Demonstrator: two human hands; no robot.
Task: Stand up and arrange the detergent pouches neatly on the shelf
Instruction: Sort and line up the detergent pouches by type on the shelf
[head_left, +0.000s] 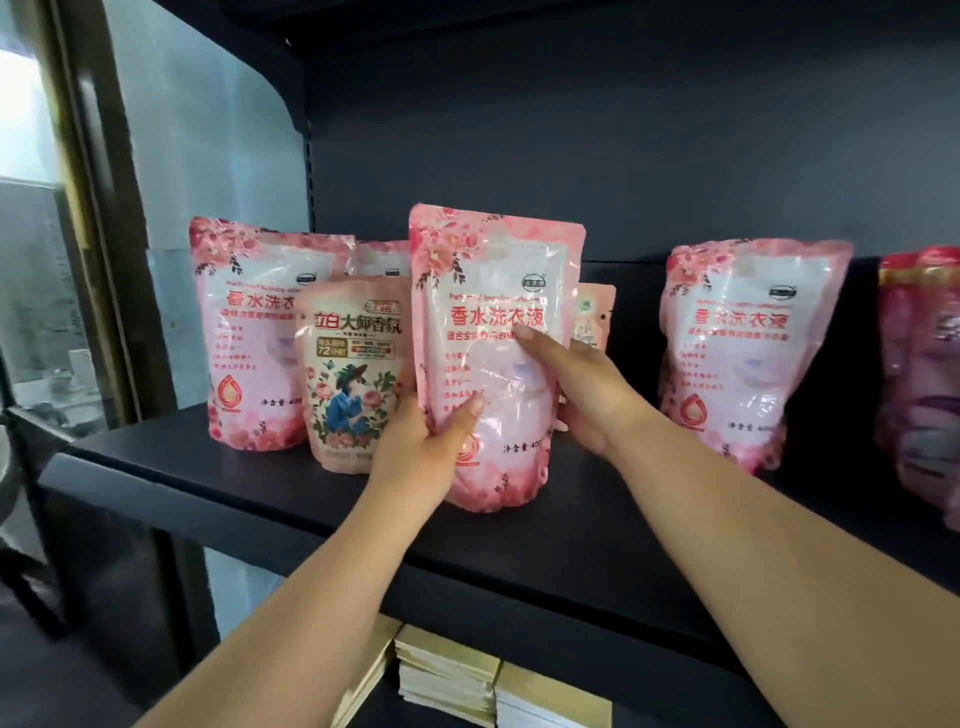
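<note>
Both arms reach forward, left hand (431, 441) and right hand (582, 384) gripping.

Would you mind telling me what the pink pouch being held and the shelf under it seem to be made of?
The pink pouch looks like thin glossy plastic film: it wrinkles, catches glare, and dents slightly under the fingers. The shelf appears to be a hard board with a matte black finish, showing only dull reflections; whether it is painted metal or laminate I cannot tell.

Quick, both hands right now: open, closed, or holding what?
Left hand: holding the middle pink pouch.
Right hand: holding the same pouch's right side.
</note>
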